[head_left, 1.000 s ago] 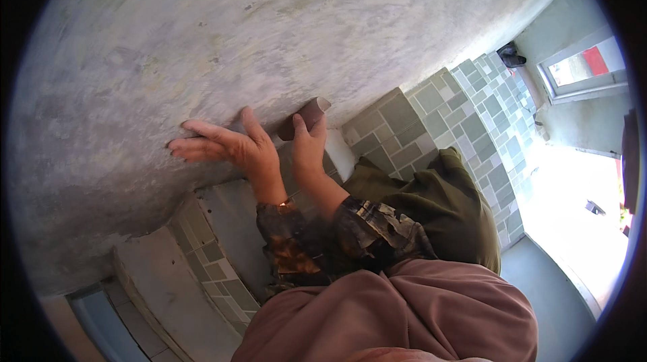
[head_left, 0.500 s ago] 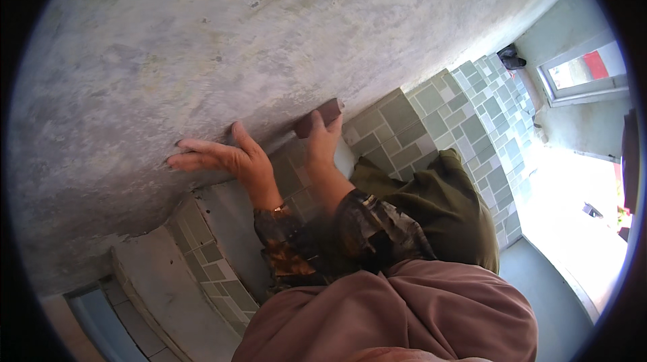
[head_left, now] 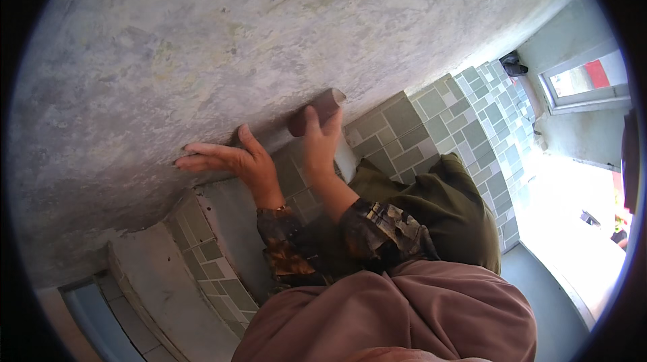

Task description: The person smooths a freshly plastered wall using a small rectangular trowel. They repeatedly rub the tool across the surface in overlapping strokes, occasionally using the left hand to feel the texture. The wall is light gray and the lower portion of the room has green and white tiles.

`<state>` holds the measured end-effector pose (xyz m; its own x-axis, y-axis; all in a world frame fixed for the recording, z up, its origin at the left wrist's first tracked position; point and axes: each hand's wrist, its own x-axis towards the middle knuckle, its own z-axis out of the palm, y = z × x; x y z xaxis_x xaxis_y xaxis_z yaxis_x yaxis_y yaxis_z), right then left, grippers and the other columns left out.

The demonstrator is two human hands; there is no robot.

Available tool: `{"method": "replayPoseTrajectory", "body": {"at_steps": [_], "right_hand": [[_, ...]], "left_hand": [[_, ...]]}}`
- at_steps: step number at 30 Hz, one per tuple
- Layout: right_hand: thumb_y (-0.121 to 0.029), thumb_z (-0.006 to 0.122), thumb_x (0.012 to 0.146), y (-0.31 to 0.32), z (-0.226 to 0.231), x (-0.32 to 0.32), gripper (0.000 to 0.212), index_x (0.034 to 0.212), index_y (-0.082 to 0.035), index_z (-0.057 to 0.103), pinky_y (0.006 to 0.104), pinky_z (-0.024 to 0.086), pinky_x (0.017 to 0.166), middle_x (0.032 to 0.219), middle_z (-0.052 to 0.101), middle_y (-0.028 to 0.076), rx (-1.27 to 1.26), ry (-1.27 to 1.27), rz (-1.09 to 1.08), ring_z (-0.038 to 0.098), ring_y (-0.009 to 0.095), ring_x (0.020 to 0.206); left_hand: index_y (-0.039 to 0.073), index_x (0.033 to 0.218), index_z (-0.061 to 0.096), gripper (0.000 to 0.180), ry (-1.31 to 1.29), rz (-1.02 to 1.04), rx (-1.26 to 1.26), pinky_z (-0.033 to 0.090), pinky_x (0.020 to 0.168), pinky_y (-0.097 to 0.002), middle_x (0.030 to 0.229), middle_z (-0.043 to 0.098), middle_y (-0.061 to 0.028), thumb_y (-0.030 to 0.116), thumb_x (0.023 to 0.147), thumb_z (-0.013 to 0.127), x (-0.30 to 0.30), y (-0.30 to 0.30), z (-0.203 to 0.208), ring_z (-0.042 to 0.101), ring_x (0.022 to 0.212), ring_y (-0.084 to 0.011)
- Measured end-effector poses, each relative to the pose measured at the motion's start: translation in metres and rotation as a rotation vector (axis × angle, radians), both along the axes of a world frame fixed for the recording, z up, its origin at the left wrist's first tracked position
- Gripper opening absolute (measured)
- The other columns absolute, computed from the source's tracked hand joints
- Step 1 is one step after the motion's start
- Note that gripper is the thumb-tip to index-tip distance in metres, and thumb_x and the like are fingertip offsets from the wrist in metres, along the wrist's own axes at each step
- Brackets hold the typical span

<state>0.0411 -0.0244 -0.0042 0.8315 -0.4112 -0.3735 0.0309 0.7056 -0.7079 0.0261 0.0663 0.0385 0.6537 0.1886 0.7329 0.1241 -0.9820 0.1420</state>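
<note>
My right hand [head_left: 320, 143] is closed around a folded sheet of reddish-brown sandpaper [head_left: 317, 111] and presses it against the wall. One end of the sheet curls up, and its far side is hidden against the plaster. The wall [head_left: 236, 52] is rough and blotchy, grey-white with faint yellowish marks. Left of the sandpaper, my left hand [head_left: 246, 167] rests with its fingers stretched out, the fingertips at the wall and the thumb apart. It holds nothing.
Stairs with patterned green-grey tile [head_left: 438, 113] run along the wall's foot. Below left lie plain grey steps [head_left: 178, 281]. A window [head_left: 586, 82] is at the right, and a dark bundle [head_left: 513, 63] sits in the far corner. Dark olive cloth [head_left: 438, 214] covers my legs.
My right hand and the sandpaper have slid slightly up and left on the wall. My left hand has shifted a little to the right in the picture, still flat and spread.
</note>
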Motion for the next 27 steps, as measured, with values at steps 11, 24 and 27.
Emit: {"method": "replayPoseTrajectory", "body": {"at_steps": [11, 24, 27], "right_hand": [[-0.007, 0.055, 0.094, 0.005, 0.029, -0.011, 0.036, 0.127, 0.002, 0.042, 0.0290, 0.046, 0.083, 0.107, 0.057, 0.010, -0.019, -0.236, 0.125, 0.054, 0.016, 0.097], [-0.012, 0.055, 0.095, -0.001, 0.001, -0.002, 0.043, 0.131, 0.005, 0.038, 0.0331, 0.043, 0.091, 0.116, 0.056, 0.015, -0.194, -0.137, 0.060, 0.053, 0.021, 0.104], [-0.013, 0.055, 0.095, -0.001, 0.009, -0.004, 0.043, 0.131, 0.004, 0.039, 0.0332, 0.043, 0.091, 0.115, 0.056, 0.015, -0.048, -0.100, -0.065, 0.053, 0.021, 0.104]], "left_hand": [[0.000, 0.148, -0.018, 0.098, -0.022, 0.031, -0.079, -0.008, 0.104, -0.0688, 0.145, -0.032, -0.0353, 0.044, 0.096, 0.052, 0.002, -0.006, -0.002, -0.025, 0.136, -0.0535], [-0.002, 0.147, -0.019, 0.099, -0.044, 0.009, 0.006, -0.009, 0.105, -0.0677, 0.145, -0.033, -0.0341, 0.040, 0.095, 0.054, 0.005, -0.006, -0.002, -0.027, 0.136, -0.0523], [-0.003, 0.146, -0.020, 0.101, -0.031, -0.012, -0.026, -0.011, 0.104, -0.0683, 0.144, -0.036, -0.0320, 0.038, 0.093, 0.056, 0.004, -0.005, -0.001, -0.031, 0.134, -0.0511]]}}
